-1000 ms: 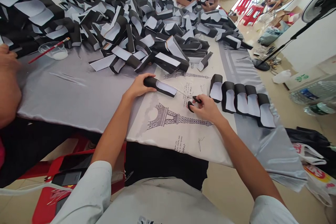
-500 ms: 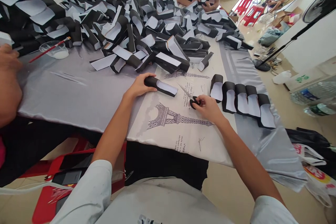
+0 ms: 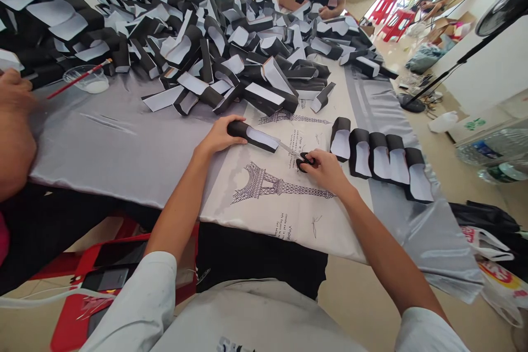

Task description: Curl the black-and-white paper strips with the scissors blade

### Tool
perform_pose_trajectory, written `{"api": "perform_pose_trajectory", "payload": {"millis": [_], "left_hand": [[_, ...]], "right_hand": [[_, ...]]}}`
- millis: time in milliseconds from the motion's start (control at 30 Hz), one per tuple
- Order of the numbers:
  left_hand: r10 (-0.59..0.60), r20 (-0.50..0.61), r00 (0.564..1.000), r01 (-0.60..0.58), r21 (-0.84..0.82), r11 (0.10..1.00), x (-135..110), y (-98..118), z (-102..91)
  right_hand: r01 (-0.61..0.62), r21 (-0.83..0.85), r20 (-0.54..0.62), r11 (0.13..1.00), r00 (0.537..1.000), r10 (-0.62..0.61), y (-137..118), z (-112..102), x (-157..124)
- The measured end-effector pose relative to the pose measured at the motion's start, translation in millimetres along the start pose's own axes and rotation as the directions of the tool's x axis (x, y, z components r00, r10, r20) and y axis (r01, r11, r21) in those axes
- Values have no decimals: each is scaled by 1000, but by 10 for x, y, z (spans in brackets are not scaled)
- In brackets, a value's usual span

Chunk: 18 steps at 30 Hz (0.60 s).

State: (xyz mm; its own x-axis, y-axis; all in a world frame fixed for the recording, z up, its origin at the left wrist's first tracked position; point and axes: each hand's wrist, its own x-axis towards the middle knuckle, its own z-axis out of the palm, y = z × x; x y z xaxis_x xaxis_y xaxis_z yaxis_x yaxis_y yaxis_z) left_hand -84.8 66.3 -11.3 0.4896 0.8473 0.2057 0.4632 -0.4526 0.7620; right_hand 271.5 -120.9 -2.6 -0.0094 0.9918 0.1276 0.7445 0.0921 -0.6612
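Observation:
My left hand (image 3: 223, 135) grips the rounded end of a black paper box (image 3: 258, 136) with a white panel along its upper side. In my right hand (image 3: 325, 168) are black-handled scissors (image 3: 300, 158), their blades aimed left at the box's free end. The blade tip meets or overlaps that end; whether it cuts into the paper I cannot tell. Both hands rest low over a cream cloth (image 3: 264, 214) printed with Eiffel towers. Just right of my right hand, several similar boxes (image 3: 379, 157) lie side by side in a row.
A large heap of black-and-white boxes (image 3: 231, 38) covers the far table. At left, a clear dish (image 3: 88, 81) carries a red brush (image 3: 74, 81), near another person's arm (image 3: 14, 132). Two people sit across the table. A black fan (image 3: 495, 16) stands at right.
My right hand has turned the scissors so the blades, narrower now, reach the box's end. The box and my left hand have hardly moved. Across the table, a person's hands have shifted.

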Motion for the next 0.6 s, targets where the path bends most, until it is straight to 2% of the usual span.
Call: {"api": "perform_pose_trajectory", "payload": {"millis": [233,400,600], "left_hand": [[-11,9,1000,11,-7,1000,3,-6,6],[-13,-10,1000,12,-1,1000,-12,43,-2],[-3,-17,1000,3,-6,1000,-15,49,-6]], "right_hand": [[-150,101,20,984,989,148,-27,-14,-38],[-82,79,3,994,997,82,-76,-7,-36],[2,19,16,1000,1000,-2,32,4,5]]}}
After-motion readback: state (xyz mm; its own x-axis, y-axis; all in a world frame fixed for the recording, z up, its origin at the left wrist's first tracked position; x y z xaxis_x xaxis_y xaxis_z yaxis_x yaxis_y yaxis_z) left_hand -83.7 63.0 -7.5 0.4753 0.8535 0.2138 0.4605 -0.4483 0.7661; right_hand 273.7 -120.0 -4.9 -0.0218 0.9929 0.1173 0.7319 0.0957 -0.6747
